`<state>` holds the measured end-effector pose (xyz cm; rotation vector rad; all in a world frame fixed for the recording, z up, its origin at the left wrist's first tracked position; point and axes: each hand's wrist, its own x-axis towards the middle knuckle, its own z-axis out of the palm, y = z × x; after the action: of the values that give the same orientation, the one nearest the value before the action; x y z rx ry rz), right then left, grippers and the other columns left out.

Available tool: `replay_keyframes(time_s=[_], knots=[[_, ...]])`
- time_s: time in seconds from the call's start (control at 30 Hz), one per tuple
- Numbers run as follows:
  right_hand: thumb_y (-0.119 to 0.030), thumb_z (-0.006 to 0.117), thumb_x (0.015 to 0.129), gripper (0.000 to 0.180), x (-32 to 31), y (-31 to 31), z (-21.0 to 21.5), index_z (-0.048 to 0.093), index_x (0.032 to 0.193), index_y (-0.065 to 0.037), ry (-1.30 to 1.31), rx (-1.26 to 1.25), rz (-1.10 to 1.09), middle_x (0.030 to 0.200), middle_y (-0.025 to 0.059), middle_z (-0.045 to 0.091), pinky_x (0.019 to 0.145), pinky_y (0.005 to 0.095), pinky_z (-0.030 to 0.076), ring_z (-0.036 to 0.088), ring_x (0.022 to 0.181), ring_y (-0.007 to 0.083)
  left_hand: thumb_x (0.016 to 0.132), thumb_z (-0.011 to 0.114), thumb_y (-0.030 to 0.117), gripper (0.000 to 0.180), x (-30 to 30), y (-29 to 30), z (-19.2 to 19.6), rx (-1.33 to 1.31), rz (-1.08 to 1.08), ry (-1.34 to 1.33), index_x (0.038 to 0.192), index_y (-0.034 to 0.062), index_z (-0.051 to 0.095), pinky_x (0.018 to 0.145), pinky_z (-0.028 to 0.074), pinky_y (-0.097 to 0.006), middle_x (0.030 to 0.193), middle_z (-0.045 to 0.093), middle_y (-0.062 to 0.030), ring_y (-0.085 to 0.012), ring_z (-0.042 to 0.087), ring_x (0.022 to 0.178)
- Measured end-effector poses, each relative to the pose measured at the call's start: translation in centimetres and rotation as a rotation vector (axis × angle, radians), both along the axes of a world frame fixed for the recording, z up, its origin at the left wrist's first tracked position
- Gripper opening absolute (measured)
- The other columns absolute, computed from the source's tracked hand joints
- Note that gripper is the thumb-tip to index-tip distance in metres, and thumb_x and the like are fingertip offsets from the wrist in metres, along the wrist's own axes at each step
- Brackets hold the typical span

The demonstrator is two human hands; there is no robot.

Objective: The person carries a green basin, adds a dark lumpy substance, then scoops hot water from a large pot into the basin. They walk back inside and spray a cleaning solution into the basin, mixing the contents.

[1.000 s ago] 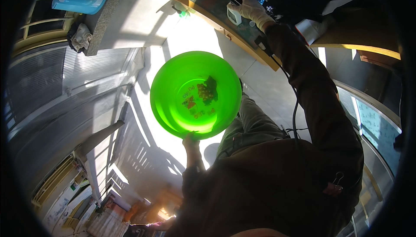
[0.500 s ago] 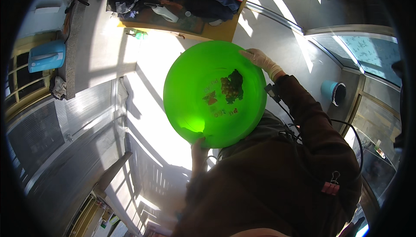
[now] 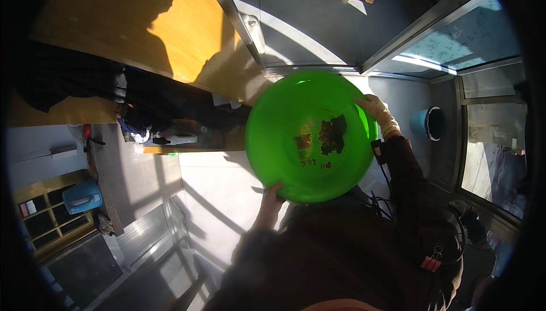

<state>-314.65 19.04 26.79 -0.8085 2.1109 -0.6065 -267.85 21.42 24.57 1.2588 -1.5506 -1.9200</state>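
A large round green basin [image 3: 278,135], with a printed grape picture on its bottom, is held in front of my body. My left hand [image 3: 272,195] grips its rim at the near left; the fingers are partly hidden by the basin. At the far right of the rim, my right hand [image 3: 373,110] in a pale glove is closed on the edge, with the fingertips over the inside. Apart from the print, nothing lies in the basin.
A yellow wooden cabinet [image 3: 196,38] with dark clothes on its shelf [image 3: 62,81] stands at the left. A blue bucket [image 3: 420,123] is on the floor at the right, near a glass door [image 3: 449,41]. Another blue container [image 3: 82,197] sits at the far left.
My view has turned to the right, toward the glass door, and the basin has come along in both hands. More of the yellow cabinet shows at the left.
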Motion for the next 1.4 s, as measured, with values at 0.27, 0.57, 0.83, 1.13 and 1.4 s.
replay_keyframes(time_s=[0.27,0.57,0.83,1.13,1.4], knots=[[-0.038,0.059,0.089,0.047,-18.1,-13.5,2.9,0.06,0.113,0.002,0.13,-0.355,0.036,0.105,0.0179,0.065,0.085,0.0333,0.047,0.061,0.098,0.0276,0.073,0.069,-0.001,0.028,-17.0,-18.9,0.7,-0.396,-0.173,-0.01,0.1,0.0052,0.062,0.074,0.052,-0.035,0.095,0.063,-0.0099,-0.0248,0.062,0.097],[-0.047,0.047,0.096,0.051,-29.0,-34.5,20.0,0.062,0.11,0.0,0.058,-0.687,-0.138,0.09,0.0065,0.062,0.078,0.0308,0.045,0.055,0.078,0.0165,0.092,0.051,0.018,0.022,-34.8,-38.7,8.9,0.363,0.401,0.437,0.103,0.0003,0.058,0.072,0.049,-0.028,0.089,0.06,-0.0048,-0.0176,0.06,0.083],[-0.039,0.046,0.098,0.046,-39.1,-53.7,25.9,0.058,0.119,0.001,-0.3,-0.79,-0.146,0.105,0.0149,0.066,0.082,0.03,0.052,0.065,0.093,0.0192,0.092,0.052,0.015,0.022,-49.7,-65.4,16.5,-0.158,0.171,0.331,0.111,0.0036,0.057,0.083,0.046,-0.027,0.102,0.059,-0.004,-0.0136,0.056,0.098],[-0.027,0.057,0.094,0.035,-43.4,-77.5,15.7,0.06,0.112,0.003,-0.394,-0.704,-0.118,0.092,0.0119,0.069,0.072,0.0249,0.052,0.064,0.075,0.0126,0.085,0.057,0.009,0.028,-57.4,-90.3,5.9,0.114,0.636,0.63,0.113,0.0043,0.054,0.083,0.051,-0.031,0.105,0.06,-0.0076,-0.0183,0.061,0.094],[-0.023,0.056,0.095,0.03,-37.9,-100.2,10.8,0.06,0.113,0.001,-0.621,-0.658,0.063,0.094,0.0132,0.069,0.074,0.025,0.054,0.065,0.077,0.0128,0.081,0.06,0.006,0.032,-51.3,-105.8,0.4,0.252,1.046,0.658,0.112,0.0019,0.054,0.073,0.056,-0.033,0.103,0.061,-0.0109,-0.0224,0.064,0.088]])
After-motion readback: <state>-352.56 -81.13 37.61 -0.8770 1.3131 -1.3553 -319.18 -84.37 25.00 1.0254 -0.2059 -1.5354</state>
